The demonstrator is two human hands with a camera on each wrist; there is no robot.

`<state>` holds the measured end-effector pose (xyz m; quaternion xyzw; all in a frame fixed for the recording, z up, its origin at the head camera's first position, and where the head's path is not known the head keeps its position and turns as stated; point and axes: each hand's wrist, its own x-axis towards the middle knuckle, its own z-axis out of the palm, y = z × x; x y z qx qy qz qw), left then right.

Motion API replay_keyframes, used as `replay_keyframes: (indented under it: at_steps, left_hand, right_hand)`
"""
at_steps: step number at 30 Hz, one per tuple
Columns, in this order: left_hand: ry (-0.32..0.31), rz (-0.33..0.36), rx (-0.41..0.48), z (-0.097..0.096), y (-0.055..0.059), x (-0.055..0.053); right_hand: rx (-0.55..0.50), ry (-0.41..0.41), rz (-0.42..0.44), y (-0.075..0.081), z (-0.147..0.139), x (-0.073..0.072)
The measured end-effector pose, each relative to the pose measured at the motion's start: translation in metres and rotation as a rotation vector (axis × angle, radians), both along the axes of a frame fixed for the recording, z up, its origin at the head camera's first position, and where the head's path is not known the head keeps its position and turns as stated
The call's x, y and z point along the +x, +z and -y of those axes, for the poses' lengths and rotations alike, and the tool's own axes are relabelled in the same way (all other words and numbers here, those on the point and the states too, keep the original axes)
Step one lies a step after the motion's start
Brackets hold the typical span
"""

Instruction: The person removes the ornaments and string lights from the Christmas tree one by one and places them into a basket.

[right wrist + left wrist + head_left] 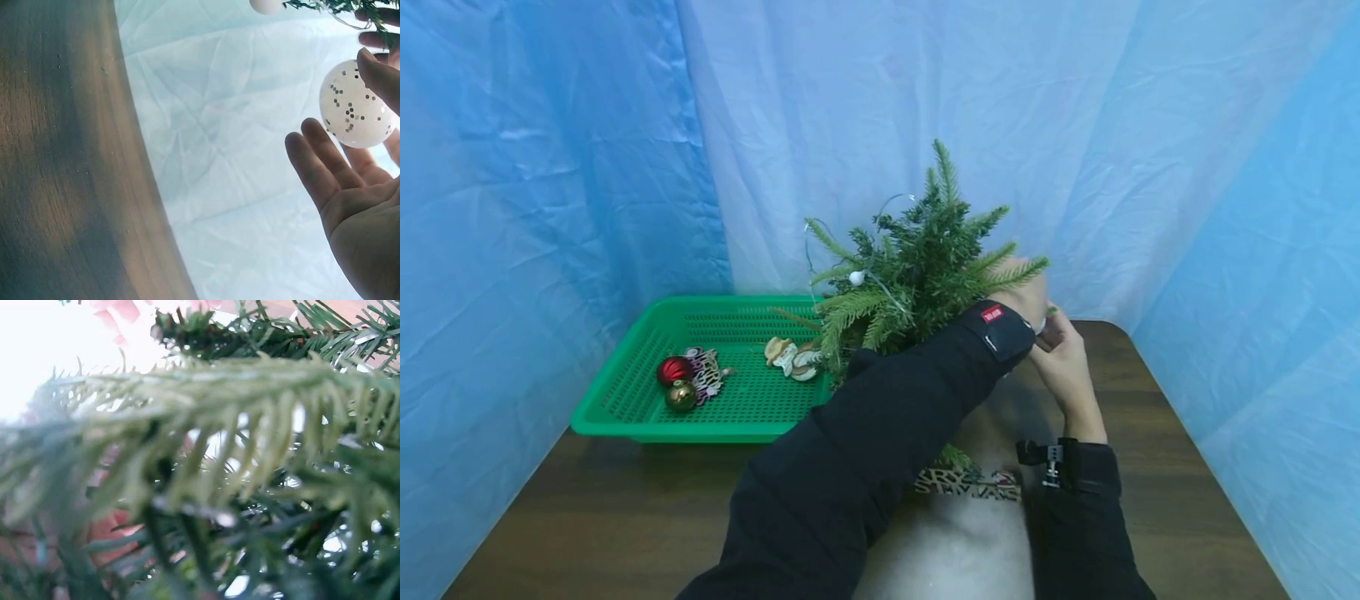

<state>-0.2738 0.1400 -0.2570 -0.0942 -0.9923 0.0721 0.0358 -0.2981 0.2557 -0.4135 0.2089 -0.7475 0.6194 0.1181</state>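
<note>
A small artificial Christmas tree [925,250] stands at the centre, partly hidden by the left sleeve. Reaching across to the tree's right side, my left hand [1024,287] lies partly behind branches; what its fingertips grip is hidden. My right hand [1067,367] is close by, fingers extended and slightly bent. In the right wrist view a white ball ornament [351,109] with dark dots is among the fingers of both hands, just below green needles [340,6]. A blurred green branch [250,412] fills the left wrist view.
A green basket [602,408] at left holds a red ball [674,370], a gold ball [682,396], a cut-out lettered ornament [705,375] and a snowman ornament [782,354]. A wire with a white bulb [857,277] loops around the tree. A lettered sign [973,485] sits low in front.
</note>
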Motion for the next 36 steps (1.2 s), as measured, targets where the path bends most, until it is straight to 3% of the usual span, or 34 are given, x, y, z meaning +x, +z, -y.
replay_keyframes:
  at_steps: [3,8,13,16,21,23,29,36]
  left_hand:
    - [-0.083,-0.053,-0.006,0.001,0.0,-0.002]
    - [-0.181,-0.167,0.061,0.001,-0.002,-0.002]
    - [-0.229,-0.223,0.058,-0.001,-0.005,-0.003]
    - [-0.241,-0.236,0.004,-0.003,-0.006,-0.003]
    - [-0.23,-0.283,-0.214,-0.006,-0.008,-0.005]
    - [-0.227,-0.289,-0.253,-0.007,-0.008,-0.006]
    - [-0.242,-0.268,-0.136,-0.007,-0.009,-0.005]
    - [-0.233,-0.224,-0.092,-0.007,-0.009,-0.003]
  right_hand:
    - [-0.004,0.002,-0.001,0.003,0.002,0.003]
    - [0.008,0.014,0.002,0.011,0.005,0.011]
    - [0.019,0.014,0.012,0.014,0.005,0.013]
    - [0.033,0.0,-0.001,0.016,0.006,0.014]
    - [0.016,-0.006,-0.015,0.016,0.006,0.014]
    - [0.008,-0.008,-0.016,0.016,0.006,0.014]
    - [0.02,-0.016,-0.028,0.017,0.005,0.016]
    - [0.006,-0.053,-0.038,0.008,-0.002,0.008]
